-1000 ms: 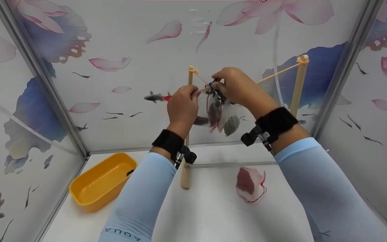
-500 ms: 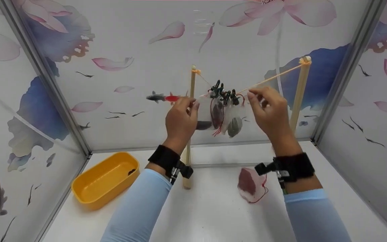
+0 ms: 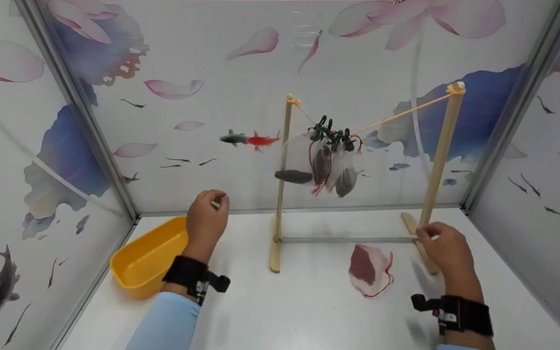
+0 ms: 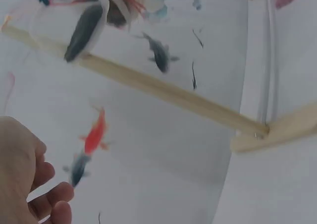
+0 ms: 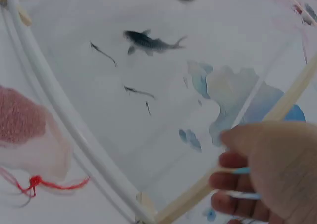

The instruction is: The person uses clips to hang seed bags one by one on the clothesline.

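Several sheer drawstring pouches hang bunched together on an orange string, fastened by dark clips. One pouch with dark filling hangs out to the left, overlapping the left wooden post. My left hand is in the air beside the yellow tray, its fingers loosely curled around nothing. Low by the right wooden post, my right hand is loosely curled and holds nothing. Another sheer pouch, with reddish filling and a red cord, lies on the white table.
The yellow tray stands at the left, partly hidden by my left hand. A pale bar joins the posts' wooden feet low across the table. Painted wall panels enclose the back and sides.
Both hands have come away from the hanging pouches and dropped, the left toward the tray and the right down beside the right post. The clipped pouches stay on the string.
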`<state>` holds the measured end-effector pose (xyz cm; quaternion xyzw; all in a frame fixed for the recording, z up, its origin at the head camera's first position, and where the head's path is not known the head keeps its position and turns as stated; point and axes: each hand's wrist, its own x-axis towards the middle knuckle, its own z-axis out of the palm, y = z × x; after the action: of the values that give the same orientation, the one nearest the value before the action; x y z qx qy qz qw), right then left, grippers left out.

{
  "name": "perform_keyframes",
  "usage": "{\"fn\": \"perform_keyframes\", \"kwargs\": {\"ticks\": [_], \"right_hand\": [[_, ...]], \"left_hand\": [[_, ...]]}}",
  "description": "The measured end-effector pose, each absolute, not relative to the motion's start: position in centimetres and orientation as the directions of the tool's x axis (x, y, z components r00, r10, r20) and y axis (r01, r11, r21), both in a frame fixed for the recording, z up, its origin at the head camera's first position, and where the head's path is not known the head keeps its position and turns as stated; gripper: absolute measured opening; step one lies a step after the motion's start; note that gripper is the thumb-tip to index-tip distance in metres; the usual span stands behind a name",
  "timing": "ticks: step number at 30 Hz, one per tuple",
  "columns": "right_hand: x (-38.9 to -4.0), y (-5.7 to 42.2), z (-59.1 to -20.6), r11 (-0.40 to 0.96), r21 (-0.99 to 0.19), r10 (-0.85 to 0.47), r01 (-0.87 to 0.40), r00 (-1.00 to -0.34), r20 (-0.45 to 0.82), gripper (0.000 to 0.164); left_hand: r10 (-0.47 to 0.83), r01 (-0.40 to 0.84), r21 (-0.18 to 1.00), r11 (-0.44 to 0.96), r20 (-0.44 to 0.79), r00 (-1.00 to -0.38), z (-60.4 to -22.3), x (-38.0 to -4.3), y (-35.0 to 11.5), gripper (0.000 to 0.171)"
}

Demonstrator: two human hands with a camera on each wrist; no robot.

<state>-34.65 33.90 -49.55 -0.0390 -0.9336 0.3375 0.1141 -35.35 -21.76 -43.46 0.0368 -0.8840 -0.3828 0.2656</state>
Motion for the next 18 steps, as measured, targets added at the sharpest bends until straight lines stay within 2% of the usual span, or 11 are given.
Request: {"fn": "perform_keyframes", "kwargs": {"ticks": [3, 8, 12, 18], "right_hand": [[-34.4, 35.5, -50.6, 0.801, -0.595, 0.079, 0.065, -0.997, -0.002, 0.044], [-34.3, 36.5, -51.4, 0.812, -0.571, 0.025, 0.126, -0.983, -0.182, 0.051], [-34.4, 36.6, -51.6, 0.807, -0.569, 0.03, 0.159, -0.973, -0.228, 0.048], [-34.2, 36.8, -52.5, 0.783, -0.596, 0.061, 0.179, -0.975, -0.212, 0.039]], "left_hand": [[-0.284, -0.007, 0.69, 0.724, 0.289, -0.914, -44.3, -35.1, -25.8, 0.031], [-0.272, -0.183, 0.61, 0.771, 0.056, -0.961, -45.8, -35.5, -31.3, 0.042], [-0.274, -0.248, 0.561, 0.79, -0.038, -0.961, -47.2, -35.1, -34.3, 0.038], [-0.241, -0.294, 0.511, 0.808, -0.169, -0.956, -45.9, -31.5, -35.6, 0.031]]}}
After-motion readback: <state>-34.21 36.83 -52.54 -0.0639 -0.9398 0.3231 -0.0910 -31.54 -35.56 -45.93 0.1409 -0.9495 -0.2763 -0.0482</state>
